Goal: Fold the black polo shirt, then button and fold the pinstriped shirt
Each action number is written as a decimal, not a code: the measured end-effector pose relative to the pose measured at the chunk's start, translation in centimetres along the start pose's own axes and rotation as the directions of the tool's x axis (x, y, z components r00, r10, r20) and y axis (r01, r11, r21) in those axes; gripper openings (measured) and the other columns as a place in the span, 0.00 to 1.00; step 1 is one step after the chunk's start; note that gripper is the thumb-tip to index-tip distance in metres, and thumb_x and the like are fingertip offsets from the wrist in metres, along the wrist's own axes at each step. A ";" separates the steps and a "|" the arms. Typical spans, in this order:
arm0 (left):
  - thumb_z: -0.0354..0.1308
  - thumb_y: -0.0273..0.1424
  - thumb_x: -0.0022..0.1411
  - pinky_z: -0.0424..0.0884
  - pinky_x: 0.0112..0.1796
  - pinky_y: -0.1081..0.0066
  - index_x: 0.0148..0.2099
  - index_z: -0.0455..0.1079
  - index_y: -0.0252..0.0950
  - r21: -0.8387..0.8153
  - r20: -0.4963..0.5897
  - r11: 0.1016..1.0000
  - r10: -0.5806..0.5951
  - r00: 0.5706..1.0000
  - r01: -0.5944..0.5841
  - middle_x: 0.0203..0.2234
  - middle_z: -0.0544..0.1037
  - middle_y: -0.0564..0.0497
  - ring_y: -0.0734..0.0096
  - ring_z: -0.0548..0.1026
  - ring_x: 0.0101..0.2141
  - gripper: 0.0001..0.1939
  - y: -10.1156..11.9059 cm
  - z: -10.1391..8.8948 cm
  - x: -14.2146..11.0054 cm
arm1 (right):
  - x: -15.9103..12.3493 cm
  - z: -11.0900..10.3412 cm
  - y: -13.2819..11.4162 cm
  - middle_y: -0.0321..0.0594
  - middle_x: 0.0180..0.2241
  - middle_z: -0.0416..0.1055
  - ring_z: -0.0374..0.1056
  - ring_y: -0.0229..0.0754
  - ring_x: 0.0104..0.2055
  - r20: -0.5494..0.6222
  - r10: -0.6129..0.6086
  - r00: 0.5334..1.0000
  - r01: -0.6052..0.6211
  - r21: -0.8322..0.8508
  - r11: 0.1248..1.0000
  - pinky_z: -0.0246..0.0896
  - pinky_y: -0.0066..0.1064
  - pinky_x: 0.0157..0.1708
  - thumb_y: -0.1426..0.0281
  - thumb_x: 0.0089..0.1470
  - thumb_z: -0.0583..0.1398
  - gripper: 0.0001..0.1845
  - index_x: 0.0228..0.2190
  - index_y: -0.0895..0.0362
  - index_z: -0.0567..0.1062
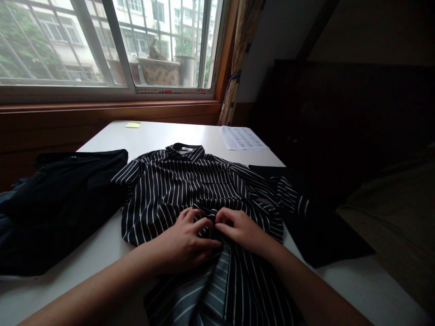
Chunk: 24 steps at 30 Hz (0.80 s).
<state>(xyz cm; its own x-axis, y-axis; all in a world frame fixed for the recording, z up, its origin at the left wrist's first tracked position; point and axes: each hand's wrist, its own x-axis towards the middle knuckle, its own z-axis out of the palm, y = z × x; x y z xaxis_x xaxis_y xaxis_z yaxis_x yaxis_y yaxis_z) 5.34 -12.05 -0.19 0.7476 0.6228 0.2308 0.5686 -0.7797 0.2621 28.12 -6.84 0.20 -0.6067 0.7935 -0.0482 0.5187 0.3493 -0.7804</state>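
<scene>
A black shirt with white stripes (190, 179) lies spread on the white table, its collar toward the window. Both hands are at the middle of its front, where the two front edges meet. My left hand (193, 235) rests on the cloth with its fingers bent and somewhat apart; the index finger and thumb reach toward the front edge. Close beside it, my right hand (239, 226) pinches the edge of the front between thumb and fingers. Any button there is hidden by the fingers. Below the hands the front falls partly open and shows the paler inside.
Dark folded clothing (74, 194) lies on the left of the white table (156, 133). Black cloth (322, 235) hangs over the right edge. Printed papers (243, 138) and a yellow note (132, 124) lie at the back, below a barred window (163, 45).
</scene>
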 end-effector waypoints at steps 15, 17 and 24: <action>0.55 0.31 0.70 0.66 0.42 0.59 0.59 0.67 0.42 0.161 -0.006 0.967 0.202 0.979 -0.198 0.44 0.73 0.48 0.61 0.68 0.42 0.17 0.6 0.5 0.2 | 0.5 -1.1 0.7 0.36 0.32 0.72 0.67 0.40 0.35 -0.060 0.102 0.993 -0.086 0.236 0.968 0.60 0.31 0.37 0.66 0.56 0.60 0.07 0.34 0.57 0.75; 0.56 0.31 0.69 0.65 0.38 0.61 0.59 0.66 0.42 0.188 -0.016 0.968 0.172 0.985 -0.166 0.42 0.73 0.48 0.62 0.68 0.39 0.18 0.7 0.6 0.2 | 0.5 -1.2 0.8 0.35 0.32 0.70 0.65 0.40 0.35 -0.067 0.116 0.991 -0.090 0.305 0.948 0.60 0.31 0.37 0.65 0.55 0.61 0.08 0.33 0.57 0.73; 0.57 0.31 0.68 0.63 0.37 0.61 0.50 0.70 0.39 0.223 -0.028 0.958 0.194 0.981 -0.183 0.39 0.73 0.49 0.64 0.67 0.36 0.09 0.8 0.6 0.4 | 0.1 -1.4 0.4 0.34 0.31 0.67 0.62 0.39 0.33 -0.019 0.183 0.983 -0.131 0.629 0.767 0.59 0.30 0.35 0.63 0.52 0.64 0.10 0.32 0.56 0.72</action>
<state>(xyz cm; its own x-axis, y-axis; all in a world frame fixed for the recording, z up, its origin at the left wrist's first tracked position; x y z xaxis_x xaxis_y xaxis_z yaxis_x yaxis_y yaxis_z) 6.28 -12.42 -0.41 0.8337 0.4614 0.3034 0.4843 -0.8749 0.0000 29.12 -5.95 0.76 -0.4900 0.8532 -0.1786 0.0982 -0.1495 -0.9839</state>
